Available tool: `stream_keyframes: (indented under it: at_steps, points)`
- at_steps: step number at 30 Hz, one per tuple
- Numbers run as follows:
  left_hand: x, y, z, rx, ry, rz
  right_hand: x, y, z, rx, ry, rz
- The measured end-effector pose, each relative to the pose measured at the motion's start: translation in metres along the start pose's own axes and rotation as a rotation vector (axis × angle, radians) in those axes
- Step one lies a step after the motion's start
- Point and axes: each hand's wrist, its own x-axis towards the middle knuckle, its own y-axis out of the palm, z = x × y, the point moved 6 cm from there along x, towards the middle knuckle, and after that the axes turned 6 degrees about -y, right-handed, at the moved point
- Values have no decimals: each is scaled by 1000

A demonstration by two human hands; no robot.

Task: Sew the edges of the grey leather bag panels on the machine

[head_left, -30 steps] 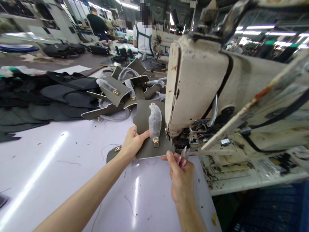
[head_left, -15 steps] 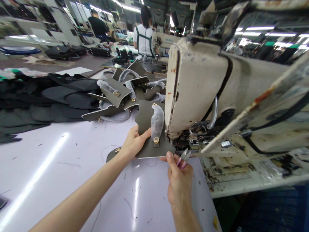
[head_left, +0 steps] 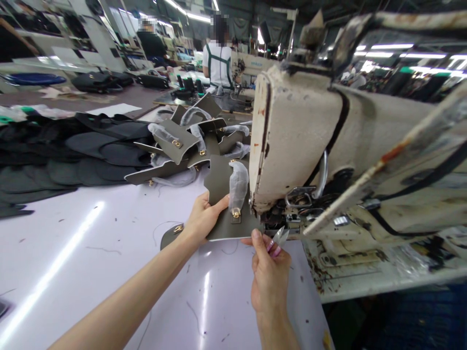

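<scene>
A grey-brown bag panel [head_left: 219,181] lies under the head of a worn cream sewing machine [head_left: 292,131]. Its handle [head_left: 238,187] is wrapped in clear plastic and joined by gold fittings. My left hand [head_left: 204,216] grips the panel's left edge, thumb on top, fingers hidden beneath. At the near right corner, my right hand [head_left: 270,262] pinches the panel's edge between thumb and forefinger. Tucked in that same hand are small thread snips [head_left: 279,240] with pinkish handles, blades pointing up. The needle area is mostly hidden behind the machine head.
Behind the panel lies a heap of similar panels with wrapped handles [head_left: 178,136]. Dark cut pieces [head_left: 98,146] are stacked at left. A small piece with a gold fitting [head_left: 171,236] lies beside my left wrist. Loose threads dot the white tabletop [head_left: 120,272]. People work farther back.
The panel and both hands stay almost in place. The view shifts slightly, and a person's arm now shows at the far upper left.
</scene>
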Motion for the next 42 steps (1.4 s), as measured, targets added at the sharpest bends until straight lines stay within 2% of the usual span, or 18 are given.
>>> stream_keyframes:
  at_steps: [6,10,18,26,28,31,33,34,37,40,42]
  points:
    - [3,-5,2,21,109,4,-2,3,-2,-30,-1,-1]
    - [2,-6,1,56,128,-23,-3,5,-3,-9,-2,-32]
    - [-1,-9,-5,65,144,-113,-3,9,3,-213,-279,-69]
    - [-11,-12,-10,52,180,-155,1,9,-4,-356,-267,-63]
    - [-8,-10,-10,2,51,-123,0,10,-4,-352,-271,-59]
    - [-2,-3,3,-58,-336,-3,-2,13,-1,-355,-275,-54]
    - [1,-6,7,-30,-455,-16,-3,13,1,-359,-263,-60]
    - [2,-10,8,-7,-445,-64,-3,12,1,-359,-258,-60]
    - [2,-19,5,14,-272,-200,-2,11,2,-351,-267,-55]
    - [-2,-17,3,-43,-131,-176,-1,11,2,-336,-285,-64]
    - [-4,-16,3,-73,-97,-160,0,11,2,-321,-282,-67]
